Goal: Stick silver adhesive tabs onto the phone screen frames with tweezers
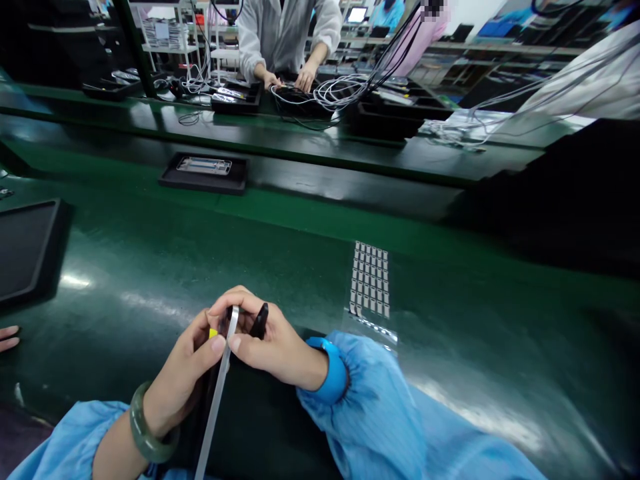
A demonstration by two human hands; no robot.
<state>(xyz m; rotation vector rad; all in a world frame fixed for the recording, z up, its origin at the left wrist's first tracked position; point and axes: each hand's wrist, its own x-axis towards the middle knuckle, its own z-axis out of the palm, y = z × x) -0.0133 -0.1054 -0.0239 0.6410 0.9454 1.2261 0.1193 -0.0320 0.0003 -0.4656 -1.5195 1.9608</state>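
A thin flat device with a silver edge (216, 407) stands nearly edge-on to me, so its faces are mostly hidden. My left hand (183, 370) grips its left side near the top, thumb against the edge. A small yellow piece (213, 333) shows by those fingers. My right hand (265, 340) closes on the device's upper end from the other side, with thumb and fingertips at the rim. Tucked in the same hand is a slim black tool (260, 321), its tip end hidden. To the right lies a clear sheet with rows of small grey pieces (370, 277).
A black tray (203, 175) holding a metal frame part (205, 165) sits farther back. Another black tray (27, 247) is at left, near another person's fingers (9, 338). Across the bench, a co-worker's hands (293, 80) work among white cables (345, 90).
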